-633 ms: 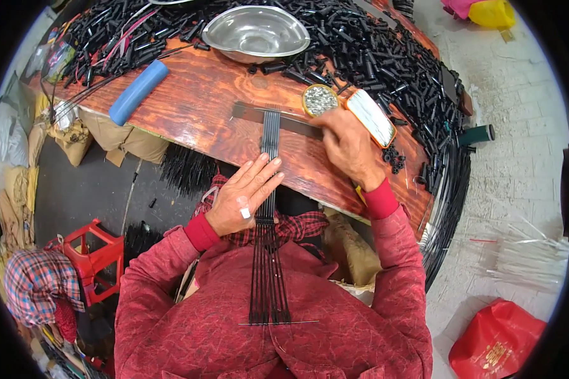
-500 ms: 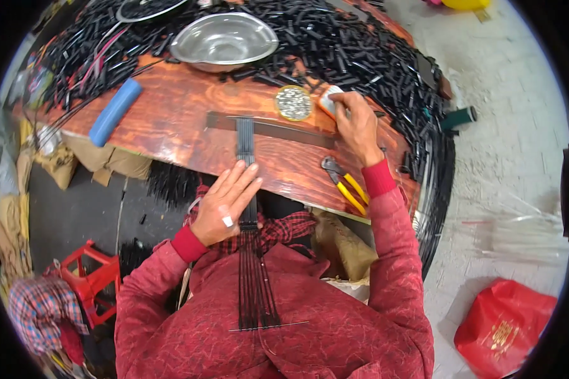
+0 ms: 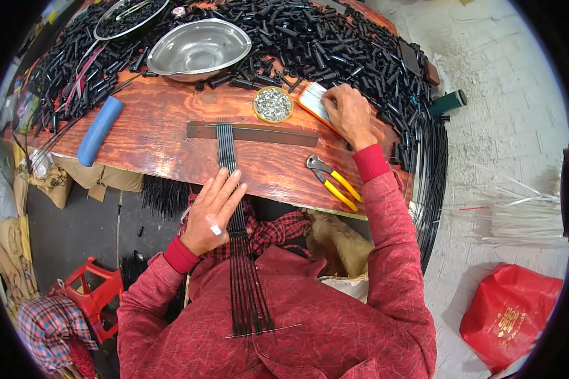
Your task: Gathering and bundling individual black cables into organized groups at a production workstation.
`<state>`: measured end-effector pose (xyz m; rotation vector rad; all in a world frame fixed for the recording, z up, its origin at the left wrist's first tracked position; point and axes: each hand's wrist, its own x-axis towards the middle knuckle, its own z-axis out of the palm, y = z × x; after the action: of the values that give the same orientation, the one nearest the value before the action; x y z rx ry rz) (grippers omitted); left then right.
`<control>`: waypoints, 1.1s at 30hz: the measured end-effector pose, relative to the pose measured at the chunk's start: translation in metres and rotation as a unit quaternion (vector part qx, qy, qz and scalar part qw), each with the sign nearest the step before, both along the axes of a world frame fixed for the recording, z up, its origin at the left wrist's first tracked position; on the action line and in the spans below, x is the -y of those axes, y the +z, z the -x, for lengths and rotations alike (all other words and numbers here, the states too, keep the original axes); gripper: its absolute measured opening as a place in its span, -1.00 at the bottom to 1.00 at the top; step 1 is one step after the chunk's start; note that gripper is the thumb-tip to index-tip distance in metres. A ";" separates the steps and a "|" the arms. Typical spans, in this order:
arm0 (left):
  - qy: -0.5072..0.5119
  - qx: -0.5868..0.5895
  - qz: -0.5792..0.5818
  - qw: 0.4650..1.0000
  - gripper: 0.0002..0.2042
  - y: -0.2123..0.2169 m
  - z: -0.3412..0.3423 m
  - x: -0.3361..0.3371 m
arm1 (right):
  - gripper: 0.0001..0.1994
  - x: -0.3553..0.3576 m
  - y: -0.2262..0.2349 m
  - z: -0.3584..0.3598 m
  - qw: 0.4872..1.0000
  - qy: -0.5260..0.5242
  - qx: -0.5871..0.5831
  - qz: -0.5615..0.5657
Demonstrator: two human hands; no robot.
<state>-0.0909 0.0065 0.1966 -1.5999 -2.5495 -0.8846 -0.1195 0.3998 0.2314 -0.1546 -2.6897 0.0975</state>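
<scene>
My left hand (image 3: 215, 211) lies with fingers outstretched over a band of thin black strands (image 3: 226, 151). The band runs from the table down across my lap, its strands fanning out to a thin rod (image 3: 262, 331) against my chest. At its far end, the band crosses a dark flat strip (image 3: 265, 134) on the table. My right hand (image 3: 349, 114) bends its fingers together at an orange-edged, white shallow tray (image 3: 312, 101); whatever is between the fingertips is hidden. Beside the tray sits a round dish of small silvery pieces (image 3: 273, 104). Yellow-handled pincers (image 3: 332, 183) lie nearer me.
Black tubular parts (image 3: 322, 47) are heaped along the table's far side, around a metal bowl (image 3: 199, 54). A blue cylinder (image 3: 100, 131) lies on the left. A red stool (image 3: 93, 290) stands on the floor at left, a red bag (image 3: 512, 316) at right.
The view has shifted, so the table things appear farther left. More of the tray shows beside my right hand, whose fingers are bent closer together. My left hand stays on the band.
</scene>
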 end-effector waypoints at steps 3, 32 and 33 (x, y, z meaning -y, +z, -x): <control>0.003 0.017 -0.007 1.000 -0.27 0.003 -0.001 -0.001 | -0.88 -0.001 -0.001 0.004 1.000 -0.005 0.011 -0.027; -0.010 0.056 -0.045 0.997 -0.14 -0.008 0.002 0.005 | -0.82 0.093 0.007 0.031 0.924 0.261 0.076 0.271; -0.010 0.057 -0.044 0.997 -0.14 -0.009 0.002 0.005 | -0.82 0.102 0.006 0.035 0.923 0.261 0.077 0.272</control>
<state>-0.0927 0.0013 0.1878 -1.5964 -2.5319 -1.1060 -0.1541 0.2980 0.2370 0.4104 -2.7134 1.0321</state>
